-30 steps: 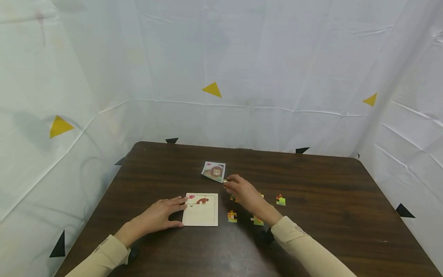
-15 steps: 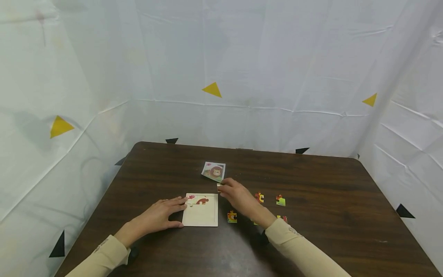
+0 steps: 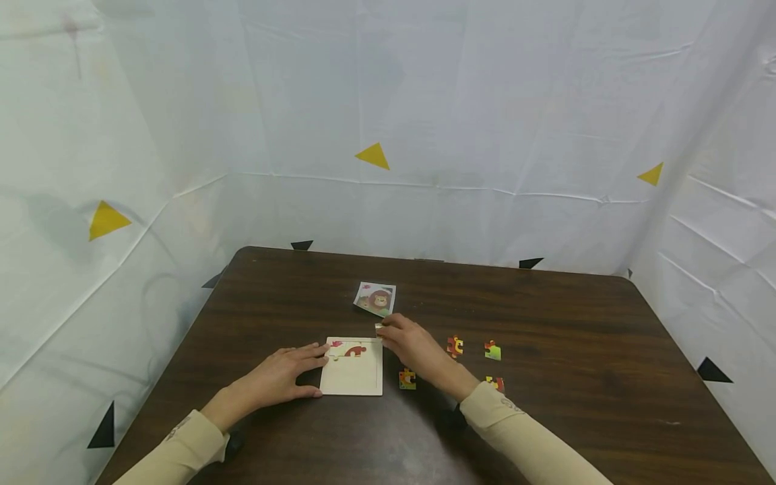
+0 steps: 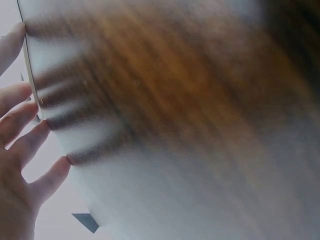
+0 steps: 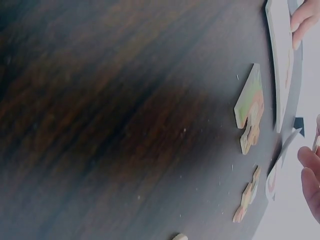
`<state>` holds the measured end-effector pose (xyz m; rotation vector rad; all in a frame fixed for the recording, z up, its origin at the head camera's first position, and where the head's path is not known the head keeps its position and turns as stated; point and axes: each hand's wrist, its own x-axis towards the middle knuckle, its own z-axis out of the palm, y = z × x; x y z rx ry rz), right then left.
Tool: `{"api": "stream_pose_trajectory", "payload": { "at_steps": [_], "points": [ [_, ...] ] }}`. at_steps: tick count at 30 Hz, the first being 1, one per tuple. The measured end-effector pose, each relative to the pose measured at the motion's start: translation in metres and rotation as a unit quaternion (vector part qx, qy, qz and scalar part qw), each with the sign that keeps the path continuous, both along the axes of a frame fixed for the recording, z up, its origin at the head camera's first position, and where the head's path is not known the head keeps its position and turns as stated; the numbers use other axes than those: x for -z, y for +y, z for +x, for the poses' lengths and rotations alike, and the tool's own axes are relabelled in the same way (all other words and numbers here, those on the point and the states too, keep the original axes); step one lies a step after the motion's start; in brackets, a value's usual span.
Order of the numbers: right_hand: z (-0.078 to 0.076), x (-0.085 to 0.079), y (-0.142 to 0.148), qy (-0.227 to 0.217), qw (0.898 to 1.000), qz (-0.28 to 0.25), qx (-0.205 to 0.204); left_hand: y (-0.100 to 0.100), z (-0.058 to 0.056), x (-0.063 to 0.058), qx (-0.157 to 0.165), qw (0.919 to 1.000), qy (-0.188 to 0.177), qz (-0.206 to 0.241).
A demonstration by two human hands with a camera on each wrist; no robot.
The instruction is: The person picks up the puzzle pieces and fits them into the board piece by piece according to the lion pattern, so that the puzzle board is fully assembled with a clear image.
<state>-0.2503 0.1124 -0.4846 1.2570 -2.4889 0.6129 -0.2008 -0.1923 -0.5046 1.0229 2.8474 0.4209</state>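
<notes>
- Pale with a little brown, a small puzzle piece [image 3: 378, 329] shows at the fingertips of the person's right hand [image 3: 418, 347], which pinches it, thumb and fingers together.
- Just left of that hand, the piece is by the far right corner of a cream tray [image 3: 353, 378]; whether they touch I cannot tell.
- Over the last second the right hand has come leftward, bringing the piece from beside the picture card to that corner; I judge it not yet seated, but near the bare space beside the placed pieces [image 3: 356, 351].
- The left hand [image 3: 287, 377] lies with fingers spread on the tray's left edge, unchanged, and seems to steady it.
- Beyond the right hand's fingertips, a card [image 3: 374, 300] shows a cartoon lion.
- Under the right hand's near side is an orange piece [image 3: 407, 380]; to its right lie a red-and-yellow piece [image 3: 455, 346], a green piece [image 3: 493, 351] and a red-and-green piece [image 3: 495, 384]. The forearm may hide others.
- Beneath both hands is a dark wood-grain counter [image 3: 564, 323]; past it hangs white sheeting [image 3: 461, 101].
</notes>
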Motion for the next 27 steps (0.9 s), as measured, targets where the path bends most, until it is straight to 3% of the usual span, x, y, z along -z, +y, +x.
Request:
{"api": "stream_pose_trajectory", "payload": {
  "at_steps": [15,27],
  "points": [
    [0.005,0.001,-0.011,-0.027,0.999,0.028,0.010,0.000,0.000,0.001,0.001,1.0000,0.000,-0.001],
    [0.005,0.004,-0.018,-0.019,0.999,0.032,-0.004,0.000,0.000,0.001,-0.003,1.0000,-0.003,-0.003]
  ]
}}
